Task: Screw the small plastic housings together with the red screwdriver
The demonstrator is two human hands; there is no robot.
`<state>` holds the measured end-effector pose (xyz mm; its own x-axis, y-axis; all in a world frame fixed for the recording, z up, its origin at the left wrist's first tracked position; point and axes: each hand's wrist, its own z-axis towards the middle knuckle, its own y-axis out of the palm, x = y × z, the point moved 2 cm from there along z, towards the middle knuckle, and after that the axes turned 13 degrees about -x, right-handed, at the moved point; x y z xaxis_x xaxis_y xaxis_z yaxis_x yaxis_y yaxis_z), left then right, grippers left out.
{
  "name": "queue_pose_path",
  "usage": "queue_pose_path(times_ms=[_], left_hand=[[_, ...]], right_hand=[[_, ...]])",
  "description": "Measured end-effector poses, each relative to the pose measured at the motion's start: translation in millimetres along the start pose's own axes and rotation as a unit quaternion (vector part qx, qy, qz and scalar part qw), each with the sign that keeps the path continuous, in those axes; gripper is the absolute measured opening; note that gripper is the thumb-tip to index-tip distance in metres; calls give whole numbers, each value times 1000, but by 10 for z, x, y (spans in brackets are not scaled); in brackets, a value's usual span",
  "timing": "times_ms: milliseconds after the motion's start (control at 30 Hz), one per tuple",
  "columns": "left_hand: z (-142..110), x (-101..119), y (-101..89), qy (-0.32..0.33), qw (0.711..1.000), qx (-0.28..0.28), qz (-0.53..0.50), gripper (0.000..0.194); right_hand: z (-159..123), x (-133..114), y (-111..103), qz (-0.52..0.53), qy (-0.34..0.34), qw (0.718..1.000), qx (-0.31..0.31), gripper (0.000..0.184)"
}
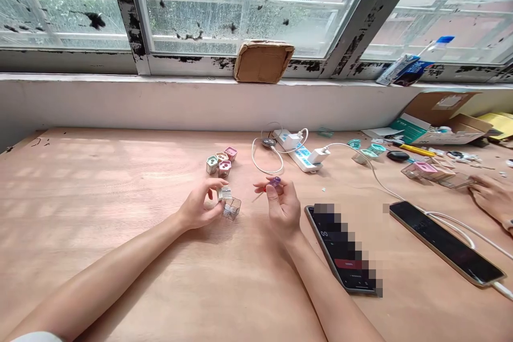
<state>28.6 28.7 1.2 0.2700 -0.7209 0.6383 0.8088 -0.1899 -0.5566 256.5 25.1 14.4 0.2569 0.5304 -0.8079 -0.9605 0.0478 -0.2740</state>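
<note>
My left hand (pixel 203 203) pinches a small whitish, see-through plastic piece (pixel 224 193) between thumb and fingers. Right beside its fingertips stands a transparent plastic box (pixel 232 209) with dividers, on the table. In my right hand (pixel 284 206) is a small screwdriver (pixel 274 182) with a purple and red handle, its thin shaft pointing down and left. Behind the left hand, several small pentagon-shaped boxes (pixel 222 159) with pink, green and cream tops sit in a cluster.
A white power strip (pixel 298 152) with plugged-in chargers and cables lies at the back. Two phones (pixel 340 251) rest on the right. Farther right are an open cardboard box (pixel 449 123), a yellow-handled tool (pixel 417 149), loose parts and another person's hand (pixel 491 197).
</note>
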Motion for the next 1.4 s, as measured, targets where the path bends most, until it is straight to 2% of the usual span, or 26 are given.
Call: queue_pose_path(times_ms=[167, 367, 567, 900, 1400], left_hand=[[11, -3, -4, 17, 1000, 5, -10, 34], [26, -25, 5, 8, 999, 24, -24, 32], [40, -13, -22, 37, 999, 15, 3, 32], [30, -27, -19, 41, 999, 1, 29, 39], [36, -9, -21, 66, 998, -12, 20, 40]], right_hand=[[11, -77, 33, 110, 0, 994, 22, 18], [17, -84, -23, 46, -19, 996, 80, 18], [-2, -222, -20, 103, -27, 988, 114, 18], [-42, -288, 36, 145, -26, 987, 70, 17], [-28, -251, 25, 129, -18, 989, 67, 18]])
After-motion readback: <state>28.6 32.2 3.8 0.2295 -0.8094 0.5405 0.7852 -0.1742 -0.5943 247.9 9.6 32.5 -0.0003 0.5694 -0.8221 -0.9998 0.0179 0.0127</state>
